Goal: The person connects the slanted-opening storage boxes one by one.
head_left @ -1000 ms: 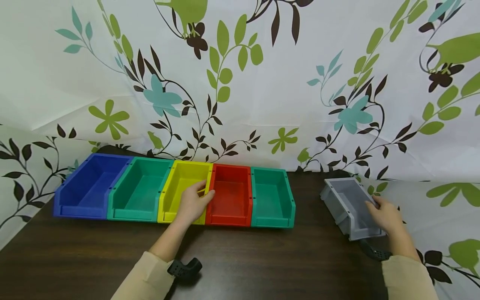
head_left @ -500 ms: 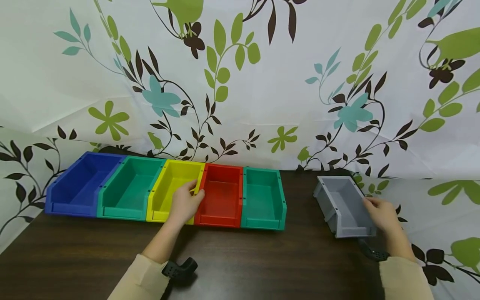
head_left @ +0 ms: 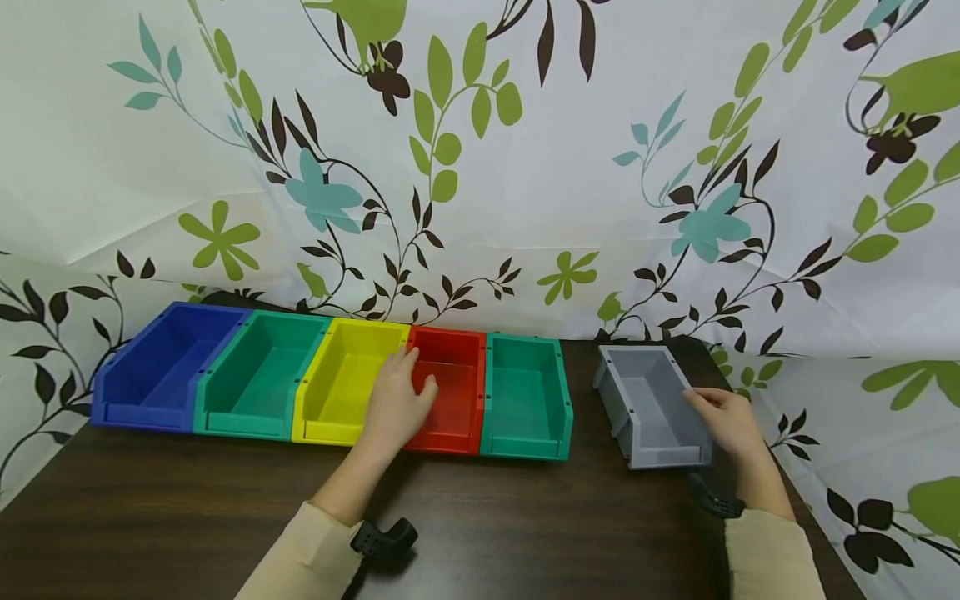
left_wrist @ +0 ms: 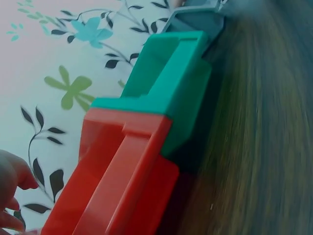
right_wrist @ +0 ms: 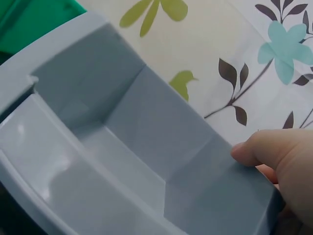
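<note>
My right hand [head_left: 731, 421] pinches the right wall of a grey storage bin [head_left: 652, 396], thumb over the rim in the right wrist view; its other fingers are mostly hidden behind the wall. My left hand [head_left: 397, 400] hovers where the yellow bin [head_left: 348, 367] meets the red bin [head_left: 453, 383]. Its thumb and fingers are spread and loosely bent, with nothing held between them. In the left wrist view, its fingers [left_wrist: 17, 171] appear at the left, apart from the red bin's front. A green bin [head_left: 527, 396] adjoins the red one on the right.
Another green bin [head_left: 258, 375] and a blue bin [head_left: 165, 367] continue the row leftward. All stand on a dark wooden table [head_left: 540, 525]. A leaf-patterned sheet [head_left: 525, 183] hangs behind. A gap separates the grey bin from the row.
My right hand has brought the grey bin leftward, closer to the row. My left hand has let go of the wall between the yellow and red bins and shifted right, fingers spreading.
</note>
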`<state>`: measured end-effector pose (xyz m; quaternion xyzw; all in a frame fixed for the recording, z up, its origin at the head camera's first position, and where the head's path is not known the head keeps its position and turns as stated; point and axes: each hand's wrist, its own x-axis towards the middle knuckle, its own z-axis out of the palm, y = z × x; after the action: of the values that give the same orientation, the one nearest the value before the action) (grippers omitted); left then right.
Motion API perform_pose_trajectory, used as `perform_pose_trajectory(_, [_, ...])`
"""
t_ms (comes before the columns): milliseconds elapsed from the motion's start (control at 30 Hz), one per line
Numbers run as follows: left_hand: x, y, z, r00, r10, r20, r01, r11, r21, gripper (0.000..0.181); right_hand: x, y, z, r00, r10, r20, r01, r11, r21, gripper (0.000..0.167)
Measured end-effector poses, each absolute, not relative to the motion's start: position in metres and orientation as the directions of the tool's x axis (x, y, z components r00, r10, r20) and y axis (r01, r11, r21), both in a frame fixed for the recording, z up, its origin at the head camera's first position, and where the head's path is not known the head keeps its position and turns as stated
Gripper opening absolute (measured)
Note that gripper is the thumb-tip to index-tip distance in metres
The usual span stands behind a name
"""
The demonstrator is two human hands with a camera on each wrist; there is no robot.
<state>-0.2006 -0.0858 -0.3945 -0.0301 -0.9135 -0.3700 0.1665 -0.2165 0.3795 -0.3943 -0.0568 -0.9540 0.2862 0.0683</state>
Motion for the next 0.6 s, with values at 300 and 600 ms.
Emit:
perform_pose_trajectory(300, [-0.204,-0.049,-0.394,-0.952,0.033,0.305,0.249,0.666,0.703,0.055,-0.222,0.367,-0.403,-0.979,0.177,0.105,0.078,0.791,-0.607,0.049])
perform_pose_trajectory(600, [-0.208,-0.034,-0.409,-0.967,0.121,0.222,0.252,0.543,0.801,0.057,-0.226,0.358,-0.402,-0.98,0.155,0.125,0.049,0.798,-0.601,0.05])
